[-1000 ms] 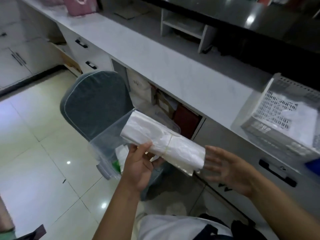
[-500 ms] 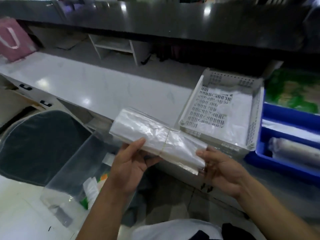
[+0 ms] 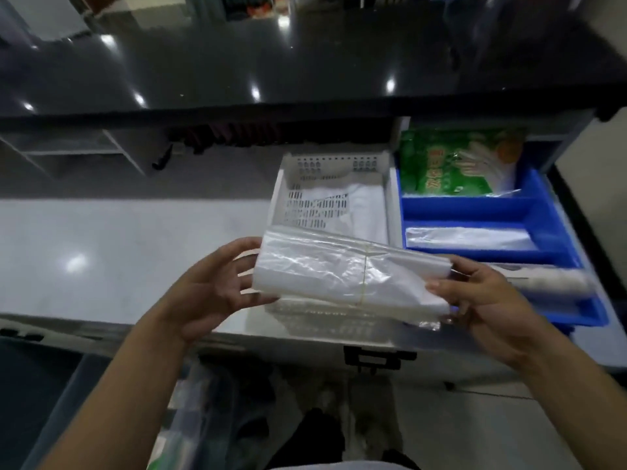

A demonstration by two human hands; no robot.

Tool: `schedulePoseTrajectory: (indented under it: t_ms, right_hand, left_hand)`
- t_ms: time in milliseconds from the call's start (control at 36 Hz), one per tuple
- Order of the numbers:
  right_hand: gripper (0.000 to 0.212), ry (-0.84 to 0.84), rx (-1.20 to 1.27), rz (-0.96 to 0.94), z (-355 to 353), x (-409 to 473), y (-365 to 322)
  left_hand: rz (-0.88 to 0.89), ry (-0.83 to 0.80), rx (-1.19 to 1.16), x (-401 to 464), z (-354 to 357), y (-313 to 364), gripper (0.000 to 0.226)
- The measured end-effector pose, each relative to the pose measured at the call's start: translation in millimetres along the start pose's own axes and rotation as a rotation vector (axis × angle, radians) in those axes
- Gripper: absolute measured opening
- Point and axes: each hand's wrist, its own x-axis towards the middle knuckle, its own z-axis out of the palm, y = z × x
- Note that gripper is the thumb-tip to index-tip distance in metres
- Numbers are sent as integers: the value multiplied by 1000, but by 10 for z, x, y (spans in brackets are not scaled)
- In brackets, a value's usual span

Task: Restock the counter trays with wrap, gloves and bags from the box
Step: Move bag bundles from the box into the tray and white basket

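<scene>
Your left hand point(image 3: 217, 283) and right hand point(image 3: 481, 296) grip the ends of the bag bundle point(image 3: 342, 269), which looks light, soft and slippery, so hold it near its rubber band point(image 3: 364, 273) above the white tray point(image 3: 332, 184).

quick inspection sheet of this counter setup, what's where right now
surface: pale counter, glossy, light glare
job's things: banded bag bundle held over white tray, which already has bags; blue tray holds green glove pack at the back, wrap in the middle; clear box below
clutter: nothing seen
hands: left hand and right hand grip the bundle's ends
cables: nothing seen
surroundings: dark upper counter, drawer handle
</scene>
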Motion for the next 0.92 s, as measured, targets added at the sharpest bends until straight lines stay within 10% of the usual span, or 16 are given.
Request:
schedulePoseTrajectory:
  t_ms: [639, 917]
  right_hand:
    - [37, 321, -365, -340, -111, -574, -688]
    - [29, 278, -273, -318, -561, -132, -1022]
  left_hand:
    - [-94, -759, 958, 1576, 555, 304, 81]
    - [158, -680, 1446, 1635, 1298, 334, 107]
